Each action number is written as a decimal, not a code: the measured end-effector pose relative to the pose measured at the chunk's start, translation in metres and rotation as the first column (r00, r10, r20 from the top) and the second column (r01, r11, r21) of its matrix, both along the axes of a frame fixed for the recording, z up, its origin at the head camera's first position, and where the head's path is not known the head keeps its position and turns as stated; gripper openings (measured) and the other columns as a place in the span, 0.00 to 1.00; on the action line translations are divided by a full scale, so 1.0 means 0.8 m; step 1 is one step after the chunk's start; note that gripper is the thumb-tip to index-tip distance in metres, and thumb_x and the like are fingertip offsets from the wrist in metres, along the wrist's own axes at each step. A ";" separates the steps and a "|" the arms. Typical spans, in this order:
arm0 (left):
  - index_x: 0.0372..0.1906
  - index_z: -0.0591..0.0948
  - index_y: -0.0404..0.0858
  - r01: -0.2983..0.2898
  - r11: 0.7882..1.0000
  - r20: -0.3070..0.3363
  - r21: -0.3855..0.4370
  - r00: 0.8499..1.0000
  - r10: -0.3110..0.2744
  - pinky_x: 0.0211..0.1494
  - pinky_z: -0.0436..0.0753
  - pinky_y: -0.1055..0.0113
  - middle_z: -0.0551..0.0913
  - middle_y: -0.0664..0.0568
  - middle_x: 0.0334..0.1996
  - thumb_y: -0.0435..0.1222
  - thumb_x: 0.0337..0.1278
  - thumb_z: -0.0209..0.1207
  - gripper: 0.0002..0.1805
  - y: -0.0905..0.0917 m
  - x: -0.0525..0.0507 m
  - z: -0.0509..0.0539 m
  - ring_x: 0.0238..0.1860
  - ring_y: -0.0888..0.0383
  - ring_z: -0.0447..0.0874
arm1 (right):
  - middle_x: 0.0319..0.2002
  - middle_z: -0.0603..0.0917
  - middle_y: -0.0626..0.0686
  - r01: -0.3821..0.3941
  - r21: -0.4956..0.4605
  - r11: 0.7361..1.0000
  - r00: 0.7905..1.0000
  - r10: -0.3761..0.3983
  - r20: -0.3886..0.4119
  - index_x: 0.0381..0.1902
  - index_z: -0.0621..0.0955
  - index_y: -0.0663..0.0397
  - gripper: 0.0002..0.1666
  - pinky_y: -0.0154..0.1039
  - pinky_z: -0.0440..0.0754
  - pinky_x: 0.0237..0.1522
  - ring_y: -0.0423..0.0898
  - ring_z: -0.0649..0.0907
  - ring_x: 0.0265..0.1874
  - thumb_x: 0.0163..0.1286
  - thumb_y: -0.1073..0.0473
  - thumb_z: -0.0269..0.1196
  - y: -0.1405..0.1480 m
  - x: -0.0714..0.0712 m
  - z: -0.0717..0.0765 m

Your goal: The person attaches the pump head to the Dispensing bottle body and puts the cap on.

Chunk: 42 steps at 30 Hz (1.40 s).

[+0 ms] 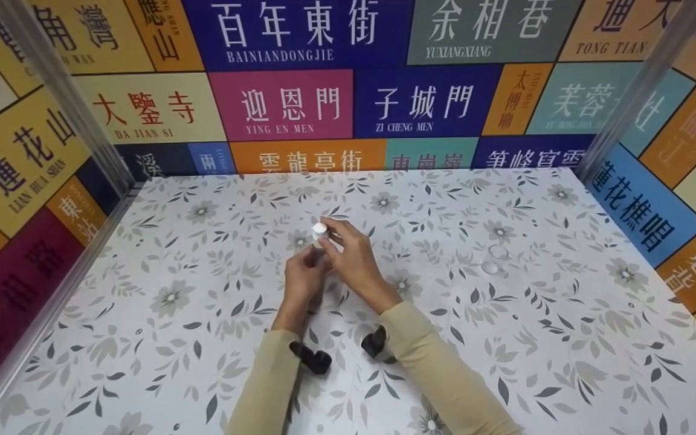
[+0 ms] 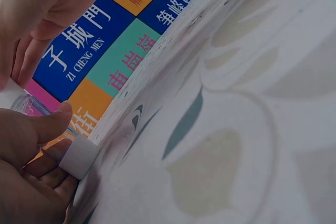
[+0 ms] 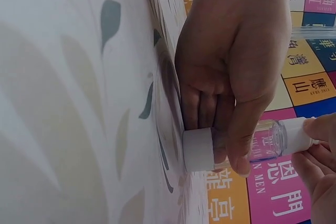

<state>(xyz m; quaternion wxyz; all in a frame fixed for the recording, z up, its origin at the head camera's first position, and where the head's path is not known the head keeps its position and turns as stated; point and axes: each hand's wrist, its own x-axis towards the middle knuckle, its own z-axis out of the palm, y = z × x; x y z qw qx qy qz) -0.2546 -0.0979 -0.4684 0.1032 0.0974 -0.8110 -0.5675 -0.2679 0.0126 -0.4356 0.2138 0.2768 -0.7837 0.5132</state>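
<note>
A small clear bottle (image 3: pixel 265 140) with a white base (image 3: pixel 198 149) stands upright at the middle of the table. My left hand (image 1: pixel 304 277) grips its lower part, thumb across the clear wall. My right hand (image 1: pixel 351 254) pinches the white top piece (image 1: pixel 320 229) between thumb and fingers. In the left wrist view the white base (image 2: pixel 80 157) shows below my left fingers, at or close to the tabletop. Whether the top piece is fully seated on the bottle I cannot tell, as fingers cover part of it.
Two small clear round pieces, one (image 1: pixel 498 251) behind the other (image 1: pixel 490 267), lie right of my hands on the flower-patterned table (image 1: pixel 215 362). Panels with printed place names (image 1: pixel 281 103) close off the back and sides. Black wrist devices (image 1: pixel 315 359) sit on both sleeves.
</note>
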 end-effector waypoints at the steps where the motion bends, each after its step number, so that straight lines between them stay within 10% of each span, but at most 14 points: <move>1: 0.53 0.84 0.32 0.000 1.000 -0.003 -0.001 1.000 0.000 0.60 0.82 0.53 0.88 0.38 0.48 0.31 0.63 0.61 0.15 0.000 0.000 0.000 0.51 0.45 0.86 | 0.53 0.83 0.65 -0.001 -0.002 1.000 1.000 0.001 0.003 0.57 0.78 0.69 0.19 0.38 0.84 0.58 0.57 0.85 0.55 0.70 0.67 0.63 0.000 0.000 0.000; 15: 0.61 0.80 0.32 0.022 0.999 -0.004 0.039 1.000 -0.022 0.70 0.76 0.53 0.82 0.37 0.60 0.28 0.57 0.63 0.25 0.000 -0.002 -0.004 0.65 0.43 0.79 | 0.56 0.82 0.62 0.005 0.029 1.000 0.997 -0.007 0.073 0.61 0.77 0.64 0.25 0.41 0.85 0.57 0.56 0.84 0.56 0.68 0.64 0.66 0.002 0.002 0.002; 23: 0.55 0.83 0.30 0.008 1.000 -0.036 0.018 0.999 -0.007 0.61 0.82 0.53 0.87 0.36 0.51 0.29 0.58 0.63 0.19 0.000 0.000 -0.003 0.54 0.44 0.86 | 0.54 0.83 0.63 0.009 0.023 1.000 0.998 -0.010 0.055 0.60 0.78 0.65 0.22 0.40 0.85 0.56 0.57 0.85 0.54 0.70 0.65 0.63 0.000 0.001 -0.001; 42: 0.59 0.82 0.36 0.010 0.999 0.041 0.044 0.999 -0.012 0.67 0.78 0.55 0.85 0.40 0.56 0.28 0.61 0.60 0.20 0.000 0.000 -0.001 0.60 0.46 0.83 | 0.56 0.82 0.62 0.029 0.015 0.999 0.999 -0.029 0.038 0.60 0.78 0.64 0.23 0.42 0.84 0.57 0.55 0.83 0.58 0.69 0.63 0.65 -0.002 0.003 -0.001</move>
